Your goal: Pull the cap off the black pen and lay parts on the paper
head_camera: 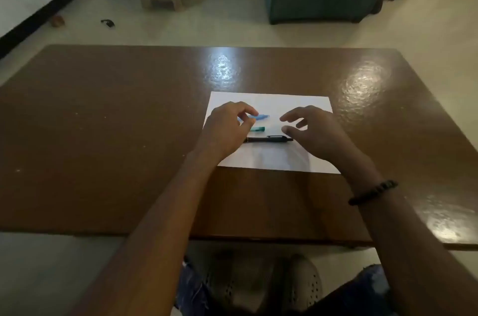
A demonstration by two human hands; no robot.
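The left hand point(227, 126) has thumb and forefinger curled in a pinch over the near end of a blue pen point(258, 117); whether it truly grips the pen or only touches it I cannot tell. The right hand point(315, 132) hovers with fingers spread and loosely bent, holding nothing, its thumb just above the clip end of a black pen point(269, 139). Between the two pens lies a short green pen piece point(258, 129). All three lie on a white sheet of paper point(292, 103), side by side and apart. The pens look light, stiff and smooth, likely to roll on the paper; I would pinch each at mid-barrel. The paper lies flat on a glossy brown bench point(103, 121). A dark beaded bracelet point(372, 192) circles the right wrist
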